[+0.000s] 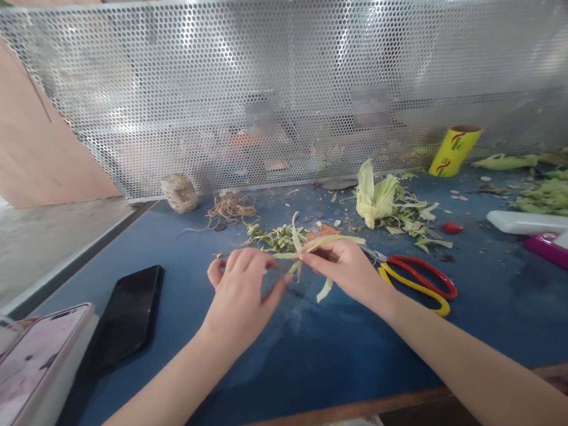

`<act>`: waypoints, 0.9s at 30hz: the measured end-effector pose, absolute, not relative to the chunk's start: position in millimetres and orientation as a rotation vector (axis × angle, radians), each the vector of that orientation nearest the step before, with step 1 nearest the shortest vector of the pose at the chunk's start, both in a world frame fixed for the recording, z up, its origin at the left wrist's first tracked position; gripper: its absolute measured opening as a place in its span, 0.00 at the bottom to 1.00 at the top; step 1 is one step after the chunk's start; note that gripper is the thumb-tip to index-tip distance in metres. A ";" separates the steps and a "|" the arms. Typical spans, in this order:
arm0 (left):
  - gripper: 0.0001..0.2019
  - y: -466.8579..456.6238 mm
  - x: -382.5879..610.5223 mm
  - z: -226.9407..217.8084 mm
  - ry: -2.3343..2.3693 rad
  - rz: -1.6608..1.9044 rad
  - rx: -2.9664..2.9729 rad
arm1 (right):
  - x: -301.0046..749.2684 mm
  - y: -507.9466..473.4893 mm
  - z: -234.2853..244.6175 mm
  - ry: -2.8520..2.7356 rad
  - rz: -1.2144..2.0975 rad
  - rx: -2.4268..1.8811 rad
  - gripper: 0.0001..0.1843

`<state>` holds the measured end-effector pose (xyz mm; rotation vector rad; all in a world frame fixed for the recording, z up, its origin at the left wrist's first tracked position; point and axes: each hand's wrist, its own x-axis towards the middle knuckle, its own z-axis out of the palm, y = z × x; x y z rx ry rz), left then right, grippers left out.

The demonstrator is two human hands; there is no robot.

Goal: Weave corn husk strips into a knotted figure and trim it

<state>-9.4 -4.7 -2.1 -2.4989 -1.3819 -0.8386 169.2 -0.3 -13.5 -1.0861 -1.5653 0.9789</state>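
Strips (344,238): several pale green, leaf-like lengths, held just above the middle of the worktop (328,363). They cross at one point, with ends fanning up, left, right and down.

Right hand (347,267): grip narrow, thumb and forefinger pinched on the crossing. One strip runs back over the knuckles; another piece hangs below the fingers.

Left hand (241,294): grip part-wide, thumb and forefinger apart, thumb tip right at the lower strip ends. Whether it touches them, cannot tell. No strip is clearly closed in it.

Step in hand, as judged: arranging the strips around their crossing, right hand as clamp, left hand as the working hand. Next move appears to call for a steady right pinch while the left fingertips take a single loose end without pulling the crossing apart. The strips look thin and limp, so a hard tug could tear one or slip it out.

Near field: clippings (281,238) lie just beyond the hands, an orange item (323,230) beside them. Scissors (394,261) rest just beside the right hand, handles toward the near right, blades partly hidden.

Further out: husk bundle (375,197) and red piece (453,227) beyond the right hand; string (232,208) in a tangle on the far left side. Yellow tube (455,149) leans near the perforated screen (294,58). Black phone (133,311) lies flat, well left of the left hand.
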 end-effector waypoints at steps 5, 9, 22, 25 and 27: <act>0.04 -10.9 -10.6 5.0 -1.262 -1.176 -2.710 | 169.1 -1.3 -11.9 -1.584 0.950 -1.132 0.12; 0.08 -10.1 -9.1 4.2 -1.290 -1.187 -2.904 | 169.7 0.1 -18.7 -1.562 1.008 -1.073 0.19; 0.17 -3.0 -1.7 -1.0 -1.696 -1.398 -3.238 | 167.7 -7.3 -13.7 -1.712 0.881 -1.041 0.20; 0.17 0.2 -1.3 -0.2 -1.839 -1.568 -3.179 | 167.6 -9.3 -14.2 -1.749 0.832 -1.053 0.19; 0.17 3.0 -1.8 1.0 -1.892 -1.567 -3.129 | 167.1 -8.3 -15.8 -1.750 0.844 -1.078 0.18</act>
